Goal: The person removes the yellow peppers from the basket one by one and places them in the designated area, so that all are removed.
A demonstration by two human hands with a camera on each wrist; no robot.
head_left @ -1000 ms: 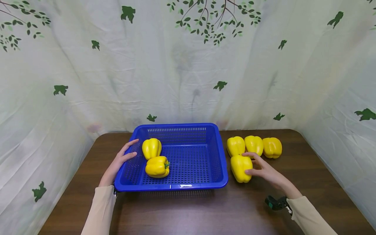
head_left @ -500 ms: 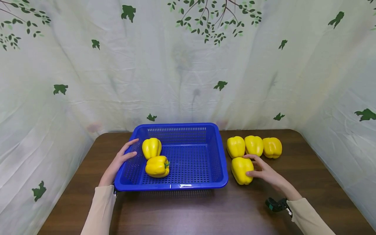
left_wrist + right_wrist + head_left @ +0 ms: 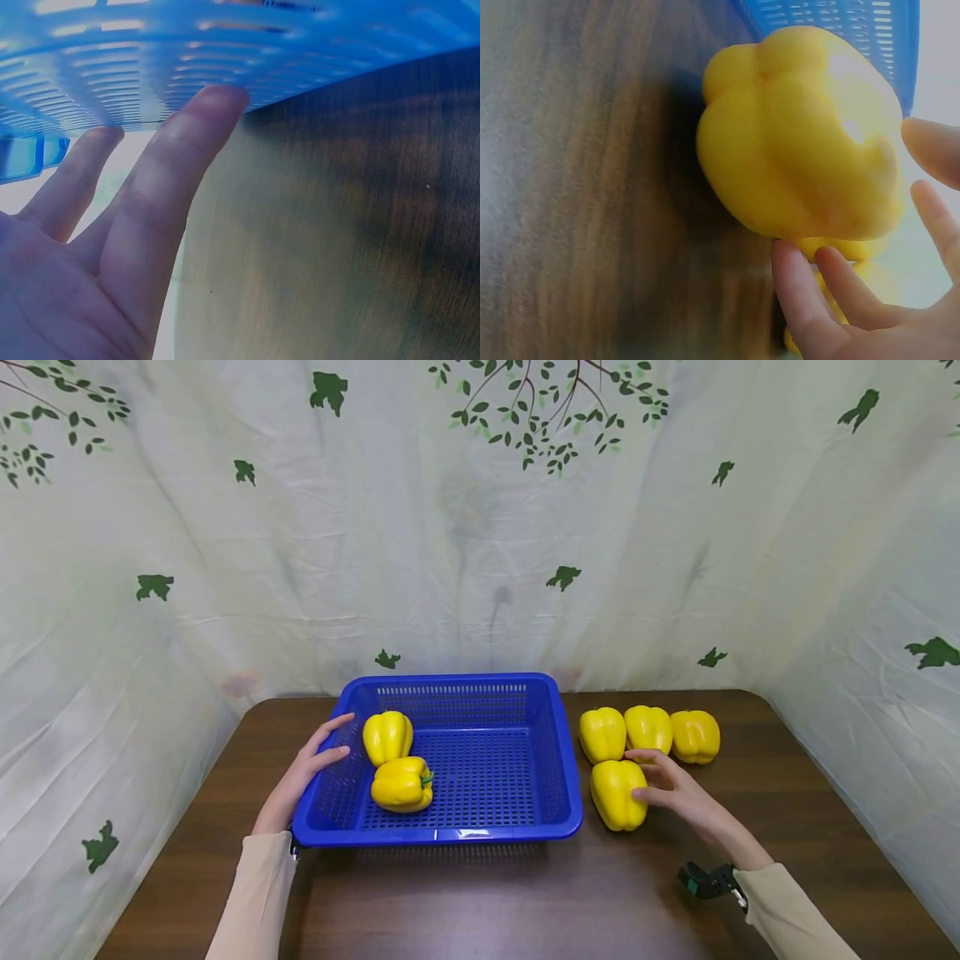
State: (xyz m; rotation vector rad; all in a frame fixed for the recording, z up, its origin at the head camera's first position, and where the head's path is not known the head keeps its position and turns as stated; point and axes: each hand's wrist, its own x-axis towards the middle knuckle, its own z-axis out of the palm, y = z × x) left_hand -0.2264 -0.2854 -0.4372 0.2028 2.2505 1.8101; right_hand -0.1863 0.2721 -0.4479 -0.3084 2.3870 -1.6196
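I see two peppers [image 3: 397, 762] in the blue basket [image 3: 570, 793], four more wait outside, and my right hand [image 3: 675, 789] lies open, touching the nearest pepper [image 3: 617, 793] by the basket's right edge.

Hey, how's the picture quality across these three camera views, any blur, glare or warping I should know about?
Head view: sharp and evenly lit, with wide-angle bending at the table edges and a small glint on the basket rim. Left wrist view: the basket is blurred and overexposed near the left hand. Right wrist view: the pepper has a bright glare patch, and the wood and the right hand look soft.
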